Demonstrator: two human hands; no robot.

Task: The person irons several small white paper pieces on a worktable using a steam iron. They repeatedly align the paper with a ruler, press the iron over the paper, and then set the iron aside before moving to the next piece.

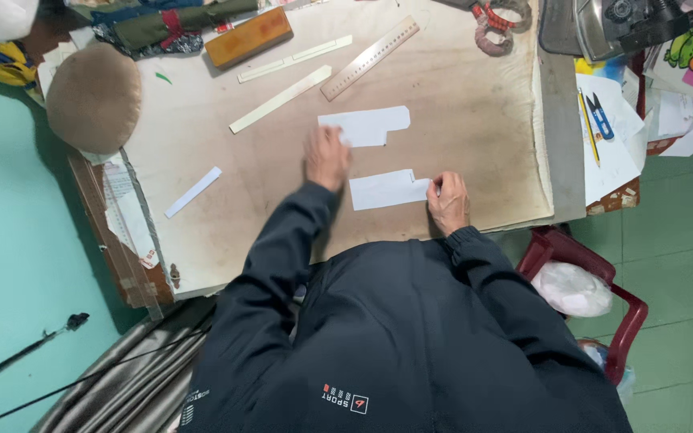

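Note:
Two white paper pieces with notched corners lie on a tan work board (475, 120). My left hand (326, 156) is motion-blurred and lies flat with its fingers at the left end of the upper paper piece (366, 127). Knuckles up, my right hand (448, 200) rests at the right end of the lower paper piece (387, 190), fingertips pinching its notched corner. Dark jacket sleeves cover both arms.
A wooden ruler (370, 58), two cream strips (282, 98), an orange block (248, 36) and folded fabric (170, 24) lie at the far side. A round tan cushion (94, 96) sits left, blue snips (601, 115) and a pencil (589, 128) right. A red chair (595, 281) stands beside me.

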